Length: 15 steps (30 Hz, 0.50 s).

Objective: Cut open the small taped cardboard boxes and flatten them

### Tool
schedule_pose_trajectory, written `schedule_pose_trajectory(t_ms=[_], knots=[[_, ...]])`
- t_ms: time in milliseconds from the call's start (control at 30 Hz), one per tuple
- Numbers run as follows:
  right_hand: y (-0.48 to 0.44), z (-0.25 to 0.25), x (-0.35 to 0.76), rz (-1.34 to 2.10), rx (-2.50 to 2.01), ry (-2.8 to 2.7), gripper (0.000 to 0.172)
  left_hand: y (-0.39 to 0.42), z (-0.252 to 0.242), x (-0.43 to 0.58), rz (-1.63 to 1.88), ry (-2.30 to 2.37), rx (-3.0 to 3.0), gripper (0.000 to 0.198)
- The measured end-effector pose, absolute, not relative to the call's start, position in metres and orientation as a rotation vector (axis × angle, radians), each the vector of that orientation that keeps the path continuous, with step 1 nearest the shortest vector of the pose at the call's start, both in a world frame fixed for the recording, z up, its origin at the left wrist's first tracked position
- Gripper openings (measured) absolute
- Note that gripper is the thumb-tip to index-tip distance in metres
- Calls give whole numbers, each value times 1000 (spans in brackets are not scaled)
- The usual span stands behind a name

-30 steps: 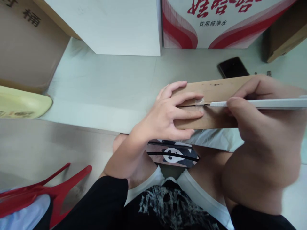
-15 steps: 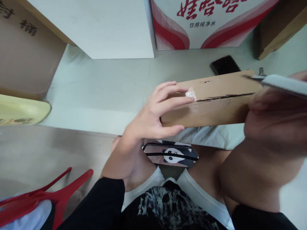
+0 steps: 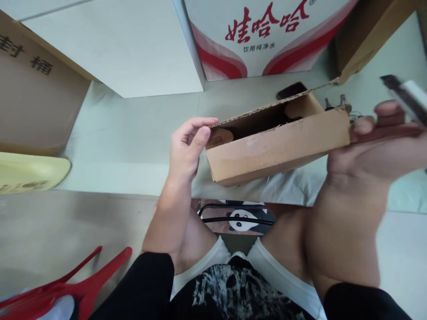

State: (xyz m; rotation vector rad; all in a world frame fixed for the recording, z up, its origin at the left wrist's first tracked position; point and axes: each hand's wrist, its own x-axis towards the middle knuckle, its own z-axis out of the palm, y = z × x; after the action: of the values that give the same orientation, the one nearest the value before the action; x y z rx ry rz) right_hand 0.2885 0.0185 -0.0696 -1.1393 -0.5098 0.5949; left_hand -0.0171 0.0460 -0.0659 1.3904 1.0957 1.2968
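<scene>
A small cardboard box [image 3: 280, 142] is tilted over the pale surface in front of me, its long top flap raised and its dark inside partly showing. My left hand [image 3: 188, 144] pinches the left end of that flap between thumb and fingers. At the box's right end is my right hand [image 3: 376, 138], palm up, with a utility knife [image 3: 407, 98] in it. The knife's dark tip points up and to the left, clear of the cardboard, and its body is blurred. What lies inside the box is mostly in shadow.
Behind the box lies a phone [image 3: 290, 90], with small metal objects [image 3: 336, 104] to its right. A white and red printed carton [image 3: 253, 62], a white box [image 3: 116, 53] and brown cartons [image 3: 36, 98] stand around. A red chair [image 3: 90, 275] is at lower left.
The box's top seam has come apart and the flap is lifted. My left hand moved left from the top to the flap's edge. The knife has moved away from the box.
</scene>
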Motion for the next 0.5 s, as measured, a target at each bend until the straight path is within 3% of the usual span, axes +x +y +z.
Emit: schedule_pose_trajectory(t_ms=[200,300,500], knots=[[42,-88,258,527,-1015,-319,33,51,-56,-16,1827,1187,1176,55],[41,-101,254,563,-1079,-452,21,57,-49,-29,1850,1097,1039,53],[34,-119,237,542,-1560,-1175,26,72,-62,-84,1847,1102,1108,54]])
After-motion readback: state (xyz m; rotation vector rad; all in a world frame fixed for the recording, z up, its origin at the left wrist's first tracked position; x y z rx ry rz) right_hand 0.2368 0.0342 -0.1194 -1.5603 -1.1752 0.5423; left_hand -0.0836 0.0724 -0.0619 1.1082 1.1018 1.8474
